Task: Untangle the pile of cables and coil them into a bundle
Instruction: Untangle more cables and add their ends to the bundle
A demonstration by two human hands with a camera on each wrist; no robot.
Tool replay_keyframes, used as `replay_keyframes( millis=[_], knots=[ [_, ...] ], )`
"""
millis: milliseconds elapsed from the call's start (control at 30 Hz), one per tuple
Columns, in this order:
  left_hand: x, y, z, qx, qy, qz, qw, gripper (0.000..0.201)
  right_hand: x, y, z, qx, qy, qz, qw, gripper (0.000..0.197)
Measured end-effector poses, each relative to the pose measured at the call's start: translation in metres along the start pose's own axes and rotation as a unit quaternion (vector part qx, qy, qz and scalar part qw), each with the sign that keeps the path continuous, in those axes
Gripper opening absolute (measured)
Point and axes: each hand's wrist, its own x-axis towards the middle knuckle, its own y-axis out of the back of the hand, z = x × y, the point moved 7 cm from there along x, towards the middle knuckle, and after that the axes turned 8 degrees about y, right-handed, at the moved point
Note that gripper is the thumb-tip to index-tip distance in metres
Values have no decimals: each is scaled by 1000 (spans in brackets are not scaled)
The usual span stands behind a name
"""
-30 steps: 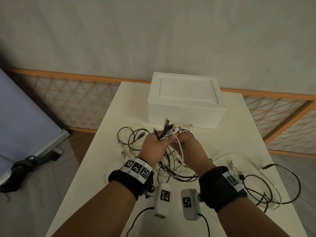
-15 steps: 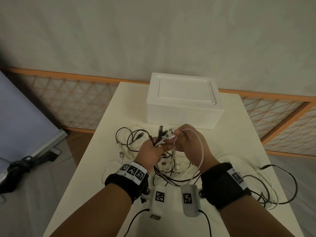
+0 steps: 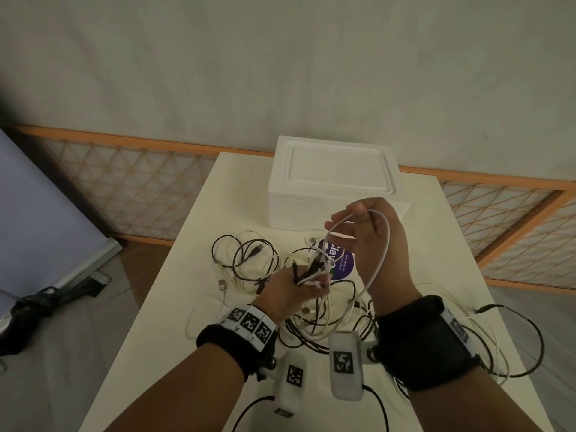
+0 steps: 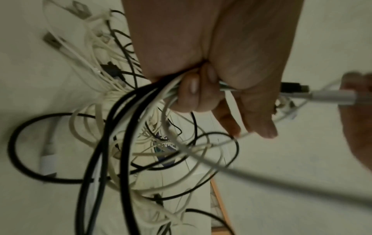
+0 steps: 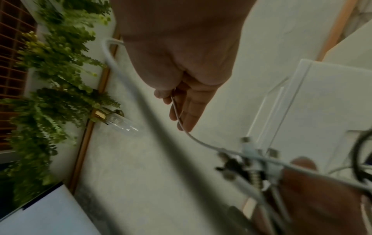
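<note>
A tangle of black and white cables [image 3: 324, 319] lies on the cream table [image 3: 199, 232]. My left hand [image 3: 299, 285] grips a bunch of cable ends [image 3: 314, 268], their plugs sticking up out of the fist. In the left wrist view the fingers [image 4: 191, 90] curl round several strands while loops [image 4: 124, 143] hang below. Higher up and further back, my right hand [image 3: 358, 226] pinches a white cable [image 3: 385, 244] between thumb and fingers. That cable arcs over the back of the hand. The right wrist view shows it [image 5: 177, 114] running along the fingers toward the plugs [image 5: 249, 160].
A white foam box [image 3: 333, 182] stands at the back of the table. A purple round sticker [image 3: 343, 266] lies under the cables. More loops lie at the left [image 3: 246, 260] and near the right edge [image 3: 526, 341]. A lattice fence [image 3: 131, 188] runs behind.
My right hand has risen and drawn away from the left hand, pulling the white cable into a wider loop. The purple sticker now shows. The left hand still holds the bunch, a little lower.
</note>
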Motion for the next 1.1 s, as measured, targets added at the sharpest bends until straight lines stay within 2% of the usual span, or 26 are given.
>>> replay_keyframes(
  millis=[33,100,133,167,200,233,333,367,467,500,567,633,667,733,800,833,900,967,1033,1100],
  knots=[
    [2,2,0,17,4,20,1000,7,0,-1,-4,8,12,1,1000,17],
    [2,8,-1,-16,17,55,998,4,1,3,-11,-10,41,9,999,17],
    [4,12,-3,-47,18,66,997,13,2,4,-12,-23,52,10,998,17],
    [5,13,-4,-81,20,61,995,33,3,6,-11,-31,56,11,998,17],
    [7,11,-6,-113,16,46,992,50,3,7,-9,-34,57,11,998,18],
    [7,8,-4,-133,5,21,991,56,3,9,-7,-36,58,14,998,18],
    [3,-4,4,-115,-16,-45,992,24,4,12,-1,-40,51,26,998,18],
    [1,-6,5,-88,-18,-55,994,20,4,12,1,-41,45,22,998,17],
    [2,-5,1,-42,-13,-34,998,34,3,13,17,-52,20,-3,998,4],
    [1,-3,3,-52,-13,-23,998,30,3,16,22,-92,18,-15,995,10],
    [1,0,8,-100,-20,-6,995,9,1,22,39,-217,7,-57,975,47],
    [2,9,9,-144,-18,28,989,18,-7,27,61,-259,-53,-86,960,71],
    [2,13,11,-158,-18,47,986,22,-14,28,69,-272,-79,-102,954,71],
    [1,19,14,-190,-17,69,979,18,-26,27,89,-332,-101,-171,922,52],
    [-1,19,20,-221,-31,73,972,15,-35,20,98,-403,-87,-248,877,20],
    [-2,17,23,-227,-38,73,970,14,-37,17,96,-409,-74,-257,872,16],
    [-5,11,23,-222,-41,67,972,14,-32,17,88,-359,-65,-214,906,21],
    [-8,4,19,-198,-42,58,977,17,-25,16,79,-305,-68,-180,933,15],
    [-10,1,16,-196,-41,54,978,24,-22,15,75,-324,-48,-200,923,8],
    [-9,3,16,-223,-37,64,972,29,-23,15,81,-394,-40,-257,882,9]
  ],
)
